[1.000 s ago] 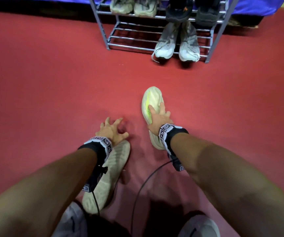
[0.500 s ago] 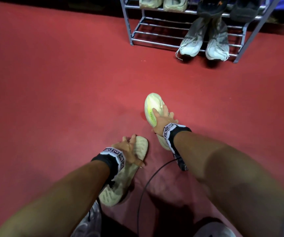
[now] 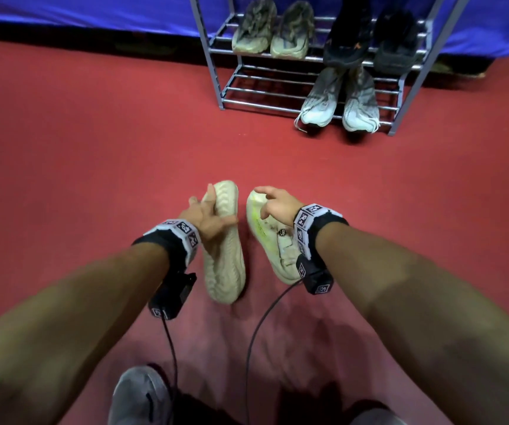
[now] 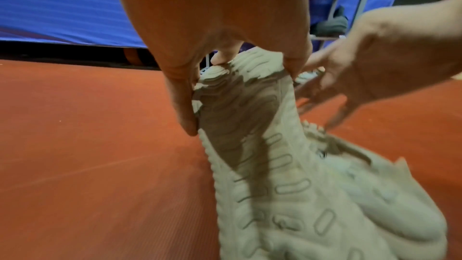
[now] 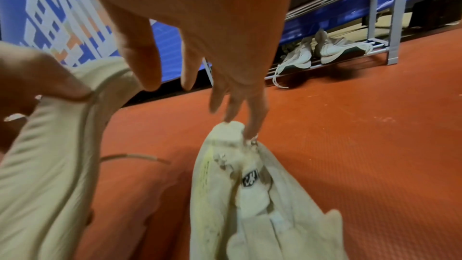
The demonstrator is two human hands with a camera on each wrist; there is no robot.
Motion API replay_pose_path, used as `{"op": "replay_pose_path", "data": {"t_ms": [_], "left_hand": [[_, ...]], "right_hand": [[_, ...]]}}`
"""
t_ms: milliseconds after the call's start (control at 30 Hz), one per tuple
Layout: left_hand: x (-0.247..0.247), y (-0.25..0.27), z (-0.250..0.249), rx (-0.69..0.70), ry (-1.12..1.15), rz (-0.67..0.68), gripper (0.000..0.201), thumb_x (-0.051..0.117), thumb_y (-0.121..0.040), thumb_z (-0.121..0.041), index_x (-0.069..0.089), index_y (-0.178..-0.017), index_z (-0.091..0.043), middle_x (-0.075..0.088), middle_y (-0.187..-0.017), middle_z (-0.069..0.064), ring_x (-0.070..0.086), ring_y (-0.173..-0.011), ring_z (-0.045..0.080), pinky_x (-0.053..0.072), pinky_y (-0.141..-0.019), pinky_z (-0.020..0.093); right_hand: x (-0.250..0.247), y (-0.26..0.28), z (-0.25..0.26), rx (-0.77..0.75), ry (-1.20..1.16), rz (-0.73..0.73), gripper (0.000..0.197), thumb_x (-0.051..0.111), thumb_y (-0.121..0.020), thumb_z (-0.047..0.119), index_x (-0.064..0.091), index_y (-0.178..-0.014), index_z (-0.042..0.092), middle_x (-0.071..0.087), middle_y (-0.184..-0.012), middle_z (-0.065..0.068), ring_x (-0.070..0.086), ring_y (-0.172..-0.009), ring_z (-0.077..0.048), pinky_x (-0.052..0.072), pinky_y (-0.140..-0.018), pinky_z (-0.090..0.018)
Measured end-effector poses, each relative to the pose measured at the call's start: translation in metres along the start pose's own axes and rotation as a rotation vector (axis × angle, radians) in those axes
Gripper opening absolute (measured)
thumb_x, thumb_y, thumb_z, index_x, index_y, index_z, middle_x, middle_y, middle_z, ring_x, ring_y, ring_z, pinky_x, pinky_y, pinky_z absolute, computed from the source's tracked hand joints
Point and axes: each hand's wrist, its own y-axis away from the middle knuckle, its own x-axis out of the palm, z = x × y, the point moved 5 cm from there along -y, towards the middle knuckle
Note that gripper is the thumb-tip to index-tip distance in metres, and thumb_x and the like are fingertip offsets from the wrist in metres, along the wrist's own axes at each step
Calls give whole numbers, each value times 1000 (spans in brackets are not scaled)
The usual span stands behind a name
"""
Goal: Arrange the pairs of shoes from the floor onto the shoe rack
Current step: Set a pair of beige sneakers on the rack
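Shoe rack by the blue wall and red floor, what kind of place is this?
Probably a sports hall or gym, near where shoes are kept. A metal shoe rack holds pairs of sneakers, the red floor looks like ribbed sports matting, and a blue printed barrier runs behind.

Left hand (image 3: 204, 218) and right hand (image 3: 277, 206) bare, no sleeves. Black wristbands (image 3: 167, 242) with white coded marker tiles. Black camera box (image 3: 172, 297) at each band's 6 o'clock, thin black cable (image 3: 170, 342) trailing. Grey shoes (image 3: 141, 394) at frame's 6 o'clock.
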Motion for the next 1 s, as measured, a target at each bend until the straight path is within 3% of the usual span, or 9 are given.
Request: {"op": "replay_pose_path", "data": {"t_ms": [67, 133, 267, 400, 600, 700, 800, 900, 1000], "left_hand": [[-19, -3, -14, 22, 51, -51, 108, 51, -72, -70, -8, -155, -31, 11, -156, 30, 32, -138, 45, 29, -115, 40], [-33, -4, -28, 61, 103, -96, 104, 47, -75, -67, -7, -155, -30, 18, -154, 31, 34, -136, 44, 29, -113, 39], [-48, -3, -53, 153, 271, -154, 91, 47, -87, -57, -8, -155, -31, 24, -152, 23, 39, -134, 40, 32, -110, 41], [-50, -2, -68, 213, 402, -150, 95, 41, -78, -64, -8, -153, -35, 27, -152, 18, 42, -130, 39, 40, -106, 52], [-39, -10, -88, 272, 622, -70, 100, 43, -68, -66, -4, -152, -39, 33, -151, 9, 51, -121, 32, 48, -97, 52], [-30, -12, -100, 301, 689, -16, 101, 47, -66, -65, 1, -153, -41, 40, -148, 6, 55, -118, 26, 51, -94, 49], [-25, -8, -113, 339, 639, -14, 90, 49, -76, -59, 10, -154, -37, 42, -150, 7, 50, -128, 27, 43, -104, 48], [-8, -15, -115, 382, 506, -39, 79, 51, -92, -54, 9, -156, -31, 28, -158, 7, 31, -142, 25, 28, -114, 44], [19, -23, -111, 392, 412, -3, 74, 51, -91, -59, 19, -153, -35, 29, -156, 8, 35, -140, 25, 29, -114, 43]], "right_hand": [[-4, 7, 4, -9, -101, 63, 67, 57, -78, -1, 50, -140, 26, 58, -97, -2, 51, -63, -12, 42, -54, -24], [-4, 15, 7, -10, -144, 112, 64, 61, -79, 5, 51, -137, 29, 48, -88, 11, 45, -54, -2, 39, -47, -20], [5, 26, 10, -4, -337, 217, 62, 70, -68, 26, 58, -127, 41, 66, -101, -1, 57, -70, -19, 37, -53, -28], [1, 37, 10, -17, -577, 255, 55, 67, -78, 22, 57, -132, 32, 69, -115, -10, 63, -104, -30, 47, -97, -47], [-6, 50, -1, -53, -774, 314, 51, 63, -79, 13, 56, -129, 23, 60, -119, -16, 57, -107, -32, 41, -105, -51], [-20, 50, -12, -30, -731, 192, 64, 67, -74, 11, 52, -136, 16, 64, -119, -14, 63, -104, -29, 47, -100, -46], [-42, 48, -30, 20, -568, -29, 74, 78, -67, 22, 54, -137, 27, 68, -121, -3, 65, -110, -23, 47, -103, -43], [-65, 53, -48, 51, -384, -192, 70, 76, -79, 28, 47, -142, 36, 64, -126, 7, 61, -115, -17, 44, -104, -34], [-82, 50, -68, 100, -225, -297, 74, 72, -86, 30, 35, -149, 33, 56, -137, 5, 55, -122, -18, 38, -110, -34]]}}
